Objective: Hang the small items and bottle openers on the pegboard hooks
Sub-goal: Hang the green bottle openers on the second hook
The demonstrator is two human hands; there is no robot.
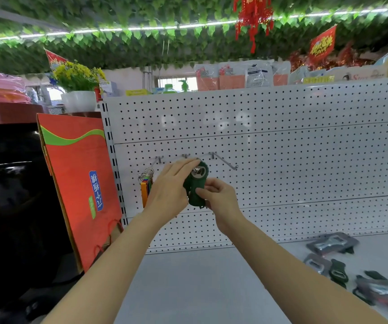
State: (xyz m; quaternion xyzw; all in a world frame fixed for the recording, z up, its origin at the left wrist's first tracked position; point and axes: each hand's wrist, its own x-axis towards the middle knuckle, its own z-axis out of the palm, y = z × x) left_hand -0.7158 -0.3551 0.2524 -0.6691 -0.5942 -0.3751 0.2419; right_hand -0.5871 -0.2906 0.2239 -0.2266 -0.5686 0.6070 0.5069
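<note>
A dark green bottle opener (197, 183) with a round metal mouth is held upright against the white pegboard (281, 141), at the tip of the middle hook (186, 156). My right hand (218, 197) pinches its lower end. My left hand (172, 185) reaches over its top, fingers stretched to the metal mouth and hiding most of the middle hook. The left hook (159, 159) carries a bunch of coloured key tags on rings (146, 183). The right hook (224, 161) is bare. More bottle openers (333, 260) lie on the shelf at the right.
A red gift bag (78, 183) leans at the pegboard's left edge, beside a black surface (8, 195). The grey shelf (200, 288) stretches below my arms. Packaged goods and a flower pot (78, 100) stand along the pegboard's top.
</note>
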